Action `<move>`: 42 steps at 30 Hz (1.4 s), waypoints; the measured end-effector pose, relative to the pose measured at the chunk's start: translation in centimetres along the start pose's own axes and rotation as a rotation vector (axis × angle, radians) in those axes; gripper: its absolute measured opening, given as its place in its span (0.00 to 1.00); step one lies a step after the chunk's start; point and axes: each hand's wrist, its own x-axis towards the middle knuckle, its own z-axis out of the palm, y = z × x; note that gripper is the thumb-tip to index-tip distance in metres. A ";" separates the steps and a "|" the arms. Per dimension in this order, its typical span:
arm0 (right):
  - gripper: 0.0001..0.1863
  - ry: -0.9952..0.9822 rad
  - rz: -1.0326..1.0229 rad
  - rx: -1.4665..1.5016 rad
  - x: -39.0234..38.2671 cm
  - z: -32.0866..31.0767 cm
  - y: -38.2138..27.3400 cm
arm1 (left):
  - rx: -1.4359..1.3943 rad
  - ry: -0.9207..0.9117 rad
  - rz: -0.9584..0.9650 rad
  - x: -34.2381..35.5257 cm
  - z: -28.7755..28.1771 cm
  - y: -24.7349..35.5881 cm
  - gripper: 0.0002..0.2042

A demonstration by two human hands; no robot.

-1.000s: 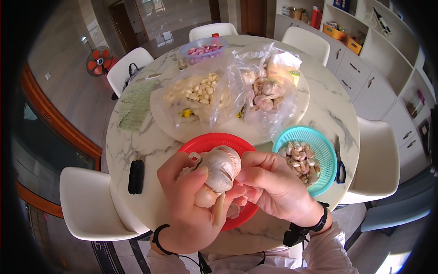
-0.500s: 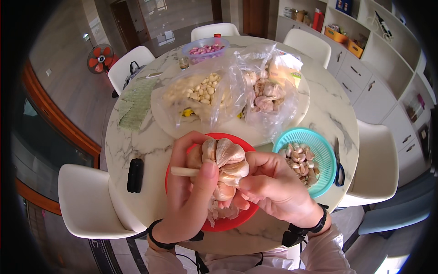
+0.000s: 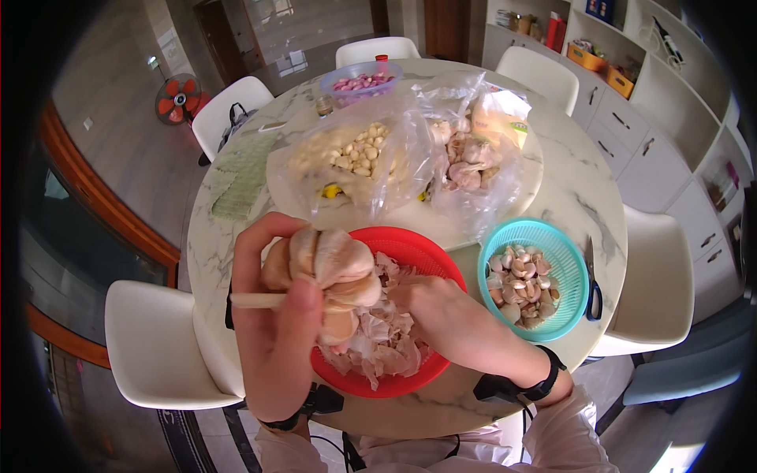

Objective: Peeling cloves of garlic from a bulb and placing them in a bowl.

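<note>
My left hand [image 3: 280,339] is closed around a large garlic bulb [image 3: 339,268], its pale stem sticking out to the left past my thumb. Parts of the bulb's outer skin are off and the fat cloves show. My right hand [image 3: 449,315] is apart from the bulb, over the right side of a red basin [image 3: 418,244], knuckles up. Its fingertips point down and are hidden, so I cannot see whether they hold anything. Papery garlic skins [image 3: 386,347] fill much of the basin. To the right, a turquoise basket [image 3: 574,296] contains loose unpeeled cloves [image 3: 524,284].
Scissors [image 3: 594,299] lie right of the basket. Behind the basin, a clear bag of peeled cloves [image 3: 363,150] and a bag of garlic bulbs [image 3: 473,162] rest on the round tray. Farther back is a bowl of purplish pieces [image 3: 360,83]. A green cloth [image 3: 239,177] lies left.
My right hand has let go of the bulb and moved down over the basin. My left hand has shifted left with the bulb, uncovering more of the skins.
</note>
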 end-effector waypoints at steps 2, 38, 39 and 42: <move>0.07 -0.005 0.014 0.070 -0.2 0.5 0.3 | 0.075 -0.023 0.080 0.1 0.4 0.4 0.22; 0.19 -0.067 0.083 1.492 1.4 -5.1 -2.2 | 0.434 -0.268 0.553 -1.1 0.4 -1.1 0.22; 0.20 -0.156 0.106 1.561 1.4 -5.4 -1.9 | 0.435 -0.269 0.554 -1.2 0.5 -1.2 0.22; 0.20 -0.235 0.128 1.631 1.4 -5.2 -1.8 | 0.330 -0.142 0.515 -1.3 0.9 -1.7 0.23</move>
